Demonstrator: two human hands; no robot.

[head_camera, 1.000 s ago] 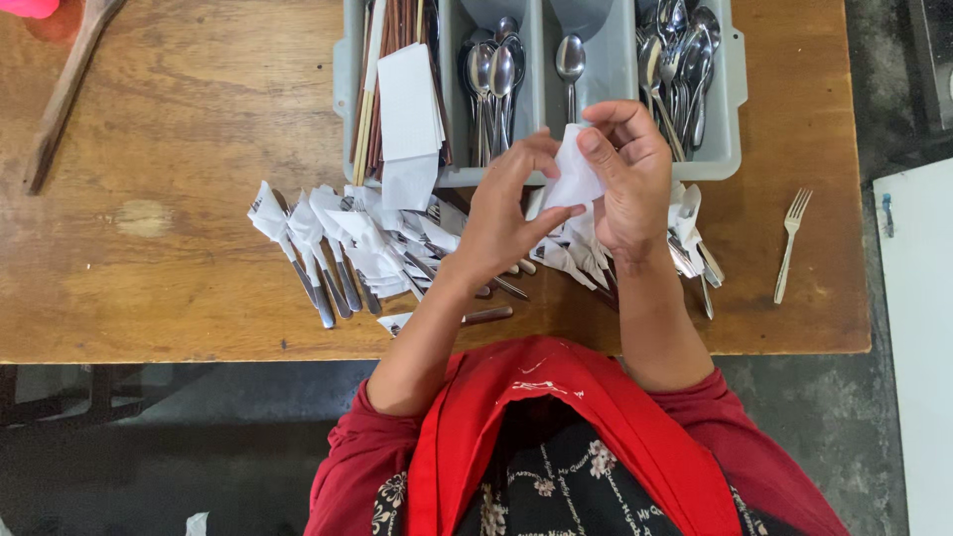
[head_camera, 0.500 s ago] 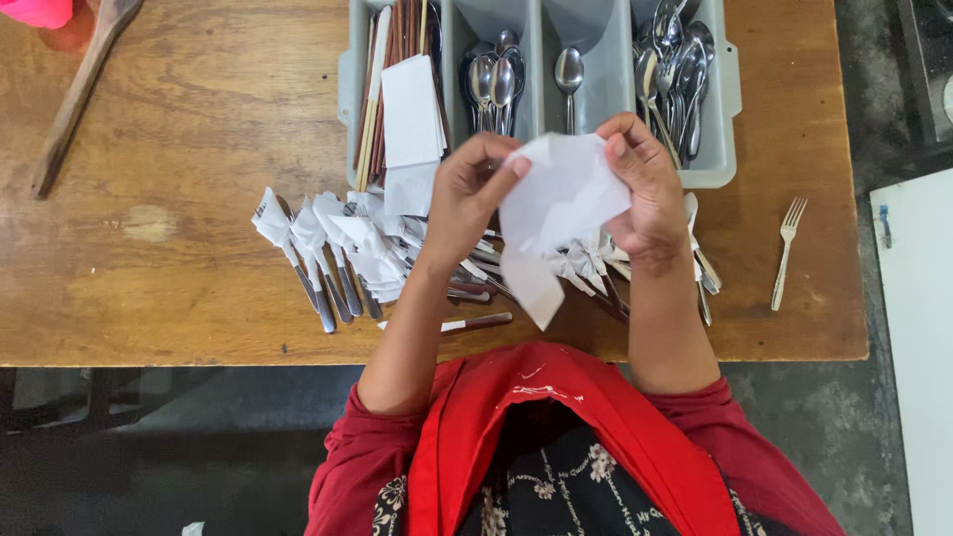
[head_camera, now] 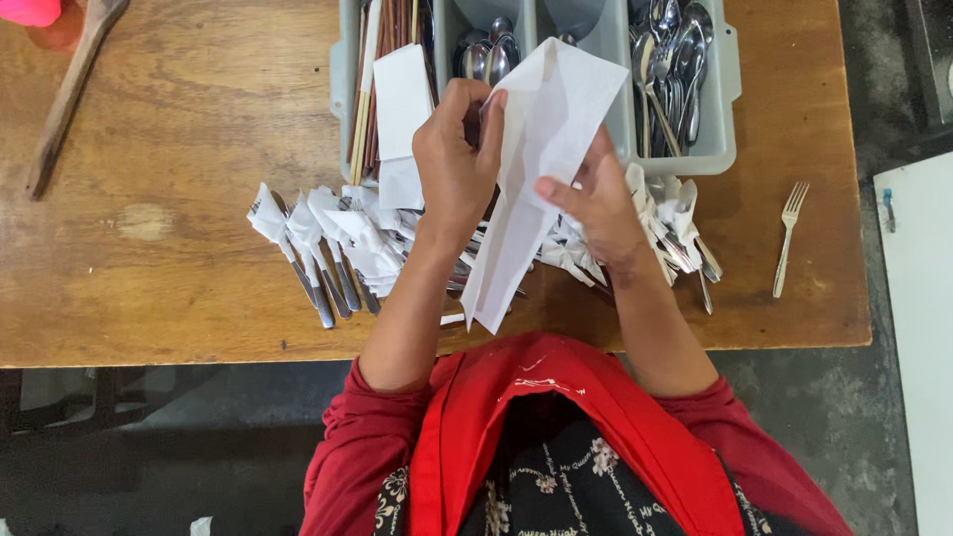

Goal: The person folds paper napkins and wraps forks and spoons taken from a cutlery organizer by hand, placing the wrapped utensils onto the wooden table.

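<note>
The white paper napkin (head_camera: 541, 149), a crumpled wad a second ago, now hangs opened out long between both hands above the table's near edge. The left hand (head_camera: 455, 159) pinches its top edge and the right hand (head_camera: 596, 203) grips its side (thumb on top, apparently), so the unfolding looks done, with wrapped cutlery (head_camera: 328, 243) heaped below in front of the grey cutlery tray (head_camera: 715, 159).

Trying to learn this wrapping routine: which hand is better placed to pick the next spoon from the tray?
Probably the left hand: it pinches only the napkin's top edge, right beside the spoons. The right hand sits lower, supporting the napkin's middle.
</note>
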